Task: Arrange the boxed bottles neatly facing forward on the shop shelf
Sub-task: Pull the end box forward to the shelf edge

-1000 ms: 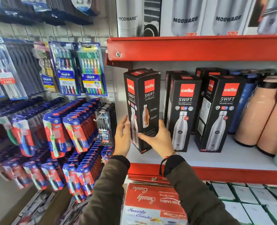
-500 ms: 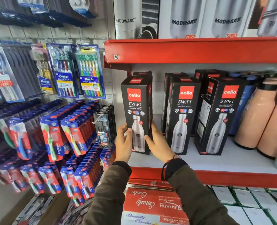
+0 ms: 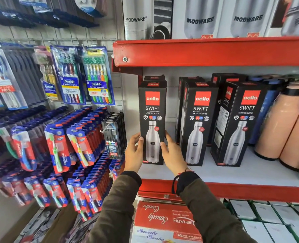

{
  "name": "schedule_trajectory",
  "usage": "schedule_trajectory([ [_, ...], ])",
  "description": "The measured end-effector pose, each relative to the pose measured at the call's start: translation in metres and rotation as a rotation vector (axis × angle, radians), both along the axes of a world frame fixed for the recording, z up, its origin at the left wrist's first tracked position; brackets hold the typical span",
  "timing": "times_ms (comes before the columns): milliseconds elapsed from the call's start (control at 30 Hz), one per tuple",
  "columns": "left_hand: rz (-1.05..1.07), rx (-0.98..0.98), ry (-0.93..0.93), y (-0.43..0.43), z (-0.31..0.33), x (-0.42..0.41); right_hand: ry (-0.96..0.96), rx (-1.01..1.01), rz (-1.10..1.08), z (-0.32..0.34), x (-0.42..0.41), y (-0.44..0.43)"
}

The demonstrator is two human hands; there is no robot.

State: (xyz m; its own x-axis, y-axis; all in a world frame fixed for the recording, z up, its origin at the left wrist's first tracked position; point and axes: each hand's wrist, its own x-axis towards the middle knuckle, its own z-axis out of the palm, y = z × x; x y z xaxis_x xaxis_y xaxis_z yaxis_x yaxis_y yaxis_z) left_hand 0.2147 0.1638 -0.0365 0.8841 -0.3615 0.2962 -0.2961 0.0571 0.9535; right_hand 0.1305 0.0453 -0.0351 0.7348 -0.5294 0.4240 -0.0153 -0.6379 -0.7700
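The red-edged shelf (image 3: 232,174) carries three front-row boxed bottles; the leftmost box (image 3: 152,123) stands upright at its left end, label forward. The left hand (image 3: 133,154) and right hand (image 3: 172,155) grip its lower sides, fingers wrapped around the edges.

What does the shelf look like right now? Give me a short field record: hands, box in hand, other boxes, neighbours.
left hand: on the left edge of the held box
right hand: on its right edge
held box: upright on the shelf, front facing forward
middle box: upright, facing forward
right box: turned slightly, side panel showing
behind: more boxes, partly hidden
right of boxes: pink bottles
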Motion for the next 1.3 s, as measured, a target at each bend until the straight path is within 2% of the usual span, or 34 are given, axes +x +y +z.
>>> schedule_trajectory([
  [333, -0.080, 0.052, 0.109, 0.008, -0.014, -0.002, -0.058, 0.149, 0.009, -0.001, -0.015, 0.005],
  [567, -0.057, 0.023, 0.094, 0.027, -0.024, -0.016, -0.089, 0.271, 0.048, -0.005, -0.045, 0.017],
  [1167, 0.004, -0.025, 0.129, 0.058, -0.031, -0.049, -0.151, 0.279, 0.050, -0.016, -0.081, 0.040],
  [1300, 0.149, -0.026, 0.101, 0.052, -0.032, -0.065, -0.130, 0.276, 0.037, -0.014, -0.086, 0.041],
])
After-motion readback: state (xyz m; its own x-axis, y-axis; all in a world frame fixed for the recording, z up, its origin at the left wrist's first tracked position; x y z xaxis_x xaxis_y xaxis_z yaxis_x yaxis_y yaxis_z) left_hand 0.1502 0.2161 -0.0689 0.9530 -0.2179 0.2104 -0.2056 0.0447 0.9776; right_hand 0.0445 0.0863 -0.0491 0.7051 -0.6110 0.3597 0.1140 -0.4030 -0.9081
